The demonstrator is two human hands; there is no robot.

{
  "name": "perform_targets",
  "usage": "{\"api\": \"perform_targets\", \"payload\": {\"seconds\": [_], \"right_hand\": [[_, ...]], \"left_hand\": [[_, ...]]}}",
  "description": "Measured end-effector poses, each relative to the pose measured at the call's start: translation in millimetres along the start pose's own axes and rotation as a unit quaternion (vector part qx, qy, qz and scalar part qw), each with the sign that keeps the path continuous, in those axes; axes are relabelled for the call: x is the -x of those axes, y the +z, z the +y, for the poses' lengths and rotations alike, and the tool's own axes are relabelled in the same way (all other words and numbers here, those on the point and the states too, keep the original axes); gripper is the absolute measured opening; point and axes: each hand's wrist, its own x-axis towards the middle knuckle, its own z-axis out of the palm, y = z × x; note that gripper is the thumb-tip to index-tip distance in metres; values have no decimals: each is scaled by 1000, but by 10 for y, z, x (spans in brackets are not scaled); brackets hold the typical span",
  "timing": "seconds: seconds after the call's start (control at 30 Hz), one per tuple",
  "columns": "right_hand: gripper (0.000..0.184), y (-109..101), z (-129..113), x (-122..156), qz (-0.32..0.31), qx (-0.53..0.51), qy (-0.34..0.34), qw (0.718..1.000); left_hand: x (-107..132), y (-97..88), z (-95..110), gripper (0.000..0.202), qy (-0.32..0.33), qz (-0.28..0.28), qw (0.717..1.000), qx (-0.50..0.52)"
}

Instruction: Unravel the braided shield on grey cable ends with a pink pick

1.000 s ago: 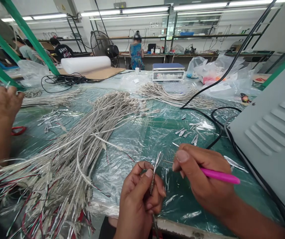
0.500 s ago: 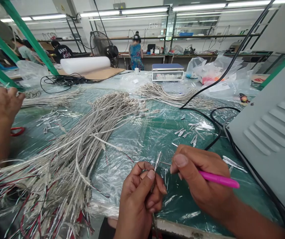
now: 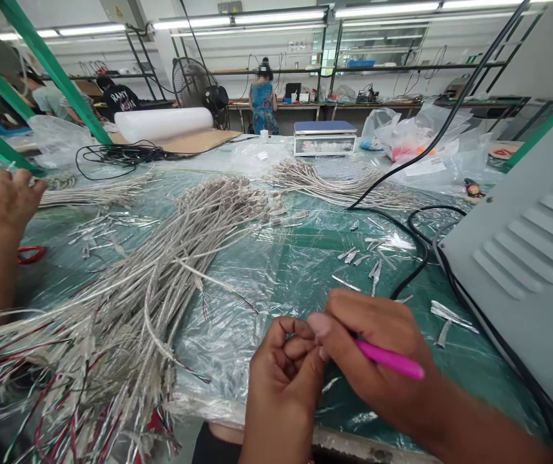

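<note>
My left hand (image 3: 283,380) is closed near the table's front edge, fingers pinched round a cable that showed a foil-wrapped end earlier; the fingers now hide it. My right hand (image 3: 378,361) grips a thin pick with a pink handle (image 3: 390,359), and its metal tip is out of sight behind the fingers. Both hands' fingertips meet. To their left lies a large bundle of clear-sheathed cables (image 3: 184,245) with red, green, black and white wire ends. Scraps of foil (image 3: 376,274) are scattered beyond my right hand.
A co-worker's hand (image 3: 3,212) is at the far left beside red-handled scissors (image 3: 31,254). A grey vented metal box (image 3: 523,270) stands at right, with black cords (image 3: 414,277) beside it. Further back are another cable bundle (image 3: 325,183), a scale (image 3: 325,138) and plastic bags (image 3: 431,138).
My right hand has moved left and now touches my left hand. The pick's shaft and the cable's foil end, visible before, are now covered by fingers.
</note>
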Motion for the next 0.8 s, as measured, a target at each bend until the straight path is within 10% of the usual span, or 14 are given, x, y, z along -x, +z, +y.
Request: {"api": "perform_targets", "payload": {"seconds": [0.37,0.8], "right_hand": [[34,-81,9,26,128,-32,101,986],[35,-60,30,47,91,-100,83,987]], "left_hand": [[-29,-71,36,22,-11,-12,1000,8],[-52,-172,56,12,-20,-62,994,87]]}}
